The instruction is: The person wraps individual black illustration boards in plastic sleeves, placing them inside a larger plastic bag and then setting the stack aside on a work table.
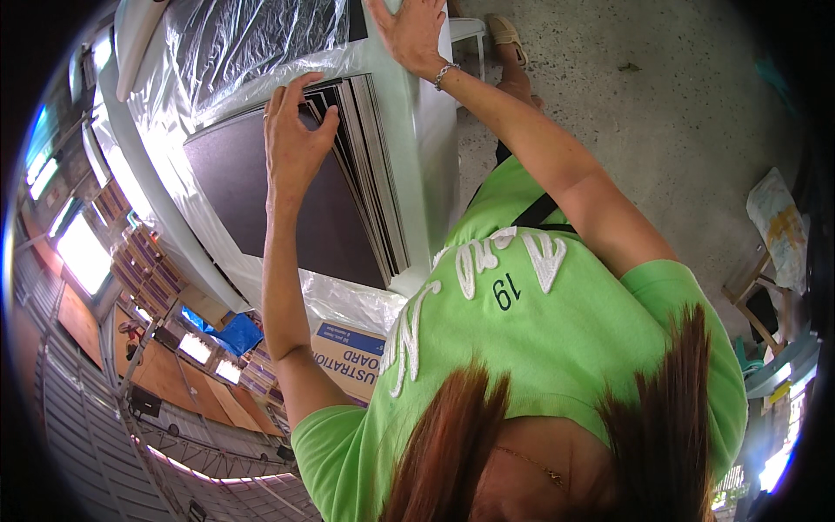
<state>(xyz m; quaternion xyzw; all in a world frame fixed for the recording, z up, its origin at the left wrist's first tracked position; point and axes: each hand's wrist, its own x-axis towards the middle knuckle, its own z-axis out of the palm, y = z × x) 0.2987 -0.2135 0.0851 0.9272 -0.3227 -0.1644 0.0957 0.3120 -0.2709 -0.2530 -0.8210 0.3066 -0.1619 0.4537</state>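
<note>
A stack of dark-faced boards with pale edges (287,191) lies on a white, plastic-covered table, its layers fanned slightly along the right side. My left hand (297,126) is over the far corner of this stack, thumb and index finger apart in a curve by the board edges. Whether its fingertips press on the boards is hard to tell. At the top edge of the view, my right hand (410,35) reaches to the table's right side with fingers spread, its fingertips partly cut off. Just beyond the stack lies a dark bundle in clear plastic wrap (261,43).
A cardboard box with a blue label (348,352) is beside my left elbow. Stacked cartons (143,261) and a blue sheet (235,333) are farther left. To the right, a white sack (778,230) hangs by a wooden frame. Another person's sandalled foot (507,42) shows beyond the table.
</note>
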